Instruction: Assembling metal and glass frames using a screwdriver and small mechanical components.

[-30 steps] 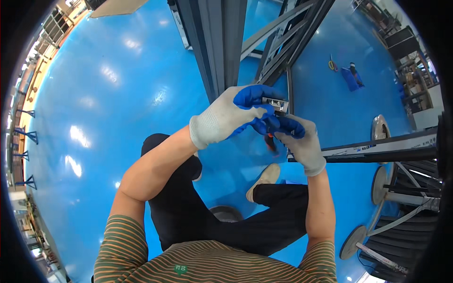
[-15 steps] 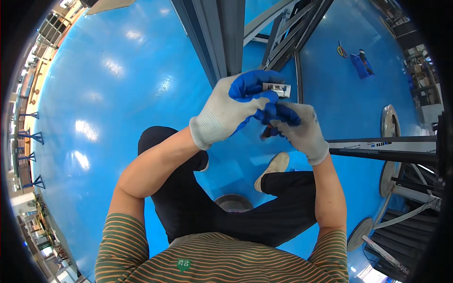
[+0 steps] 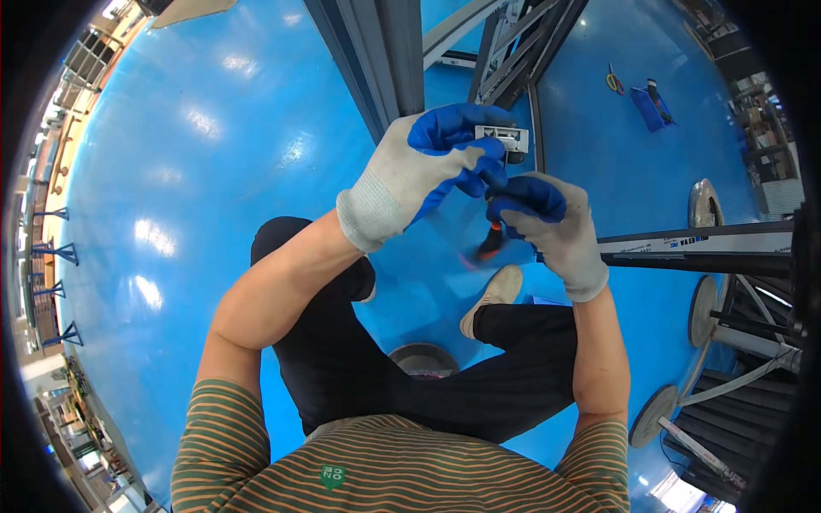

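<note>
Both my hands wear pale grey gloves with blue coated palms and fingers. Between the fingers and thumb of my left hand is a small silver metal roller fitting, a slotted housing with a dark part at its lower edge. My right hand, just below and to the right of it, is closed around a tool with a black and red handle. The handle points down toward my foot and its end is smeared by motion. My right fingers hide the tool's other end. The two hands are close but apart.
Tall dark metal frame profiles stand just beyond my left hand. A long profile reaches in from the right. On the blue floor lie scissors and a blue open box. A round dark object sits between my legs.
My right hand has drawn slightly down and right, away from the left, and more of the tool's handle shows. The fitting has tipped and risen slightly in my left hand.
</note>
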A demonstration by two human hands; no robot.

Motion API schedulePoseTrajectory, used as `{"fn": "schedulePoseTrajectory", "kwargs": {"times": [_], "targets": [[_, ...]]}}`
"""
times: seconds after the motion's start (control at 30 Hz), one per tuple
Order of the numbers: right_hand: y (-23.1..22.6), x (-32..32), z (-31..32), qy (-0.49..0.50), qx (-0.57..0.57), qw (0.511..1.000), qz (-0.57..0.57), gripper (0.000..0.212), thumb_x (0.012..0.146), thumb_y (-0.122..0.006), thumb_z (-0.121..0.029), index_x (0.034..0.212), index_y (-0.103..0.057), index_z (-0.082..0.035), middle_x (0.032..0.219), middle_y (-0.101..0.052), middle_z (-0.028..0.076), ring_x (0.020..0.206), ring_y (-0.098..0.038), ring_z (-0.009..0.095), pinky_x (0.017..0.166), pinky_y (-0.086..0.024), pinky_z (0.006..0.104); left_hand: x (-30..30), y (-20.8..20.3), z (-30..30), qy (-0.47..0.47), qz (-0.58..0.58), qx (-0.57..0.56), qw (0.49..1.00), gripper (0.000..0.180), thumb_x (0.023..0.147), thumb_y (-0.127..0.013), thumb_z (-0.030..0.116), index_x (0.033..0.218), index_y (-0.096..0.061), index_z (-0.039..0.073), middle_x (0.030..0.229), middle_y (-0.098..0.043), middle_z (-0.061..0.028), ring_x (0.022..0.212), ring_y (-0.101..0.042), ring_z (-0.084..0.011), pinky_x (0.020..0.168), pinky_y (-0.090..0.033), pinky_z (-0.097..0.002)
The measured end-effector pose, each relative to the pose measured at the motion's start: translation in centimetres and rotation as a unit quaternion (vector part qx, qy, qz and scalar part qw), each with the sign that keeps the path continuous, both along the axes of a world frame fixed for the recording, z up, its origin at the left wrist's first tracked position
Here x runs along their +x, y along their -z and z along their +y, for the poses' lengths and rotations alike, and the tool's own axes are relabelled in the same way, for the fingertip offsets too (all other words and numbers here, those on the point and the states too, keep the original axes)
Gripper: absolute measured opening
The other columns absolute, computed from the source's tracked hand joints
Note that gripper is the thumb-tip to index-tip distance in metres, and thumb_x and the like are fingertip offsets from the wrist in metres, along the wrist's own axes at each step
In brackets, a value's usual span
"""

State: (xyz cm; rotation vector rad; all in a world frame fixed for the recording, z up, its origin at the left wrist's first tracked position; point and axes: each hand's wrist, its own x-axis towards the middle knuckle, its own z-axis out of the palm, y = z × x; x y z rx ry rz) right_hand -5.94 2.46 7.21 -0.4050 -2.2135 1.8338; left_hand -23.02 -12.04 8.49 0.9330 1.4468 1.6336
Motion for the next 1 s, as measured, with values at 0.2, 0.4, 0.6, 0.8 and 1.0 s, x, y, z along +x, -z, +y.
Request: {"fn": "schedulePoseTrajectory", "kwargs": {"times": [0.2,0.4,0.6,0.8,1.0], "targets": [[1.1,0.6,-0.2,0.003,-0.041,0.998,0.051,0.030,0.087,-0.069,-0.002,0.116,-0.070,0.004,0.090,-0.075,0.012,0.068,-0.065,0.014,0.070,-0.055,0.0234,0.4,0.4,0.6,0.021,-0.027,0.057,0.998,0.048,0.099,-0.068,0.026,0.135,-0.058,-0.005,0.104,-0.072,-0.0152,0.081,-0.074,-0.0198,0.082,-0.062,-0.0322],[0.4,0.6,-1.1,0.050,0.007,0.997,0.051,0.028,0.082,-0.076,-0.002,0.109,-0.072,0.005,0.087,-0.075,0.012,0.065,-0.063,0.014,0.068,-0.054,0.0243,0.6,0.1,0.4,0.028,-0.014,0.036,0.999,0.048,0.099,-0.068,0.026,0.135,-0.058,-0.005,0.104,-0.073,-0.0142,0.081,-0.073,-0.0186,0.082,-0.062,-0.0312],[0.5,0.7,-1.2,0.071,0.054,0.995,0.033,0.028,0.080,-0.075,0.002,0.108,-0.071,0.007,0.088,-0.075,0.013,0.066,-0.064,0.015,0.069,-0.055,0.0242,0.7,0.1,0.2,0.026,-0.011,0.042,0.999,0.047,0.099,-0.068,0.024,0.135,-0.059,-0.004,0.104,-0.073,-0.0138,0.080,-0.072,-0.0165,0.081,-0.061,-0.0280],[0.1,0.5,-1.5,0.094,0.047,0.994,0.020,0.033,0.078,-0.082,-0.002,0.109,-0.072,0.006,0.087,-0.074,0.014,0.067,-0.066,0.017,0.071,-0.057,0.0263,0.6,-0.2,0.2,0.030,-0.023,0.051,0.998,0.046,0.099,-0.068,0.023,0.136,-0.059,-0.003,0.105,-0.073,-0.0134,0.081,-0.072,-0.0149,0.079,-0.059,-0.0254],[0.7,0.5,-1.6,0.078,0.010,0.995,0.062,0.033,0.080,-0.079,-0.001,0.111,-0.070,0.008,0.090,-0.074,0.016,0.069,-0.067,0.019,0.071,-0.058,0.0267,0.3,-0.2,0.1,0.036,-0.021,0.046,0.998,0.046,0.100,-0.067,0.022,0.137,-0.058,-0.003,0.104,-0.072,-0.0128,0.082,-0.071,-0.0152,0.079,-0.059,-0.0248]]}}
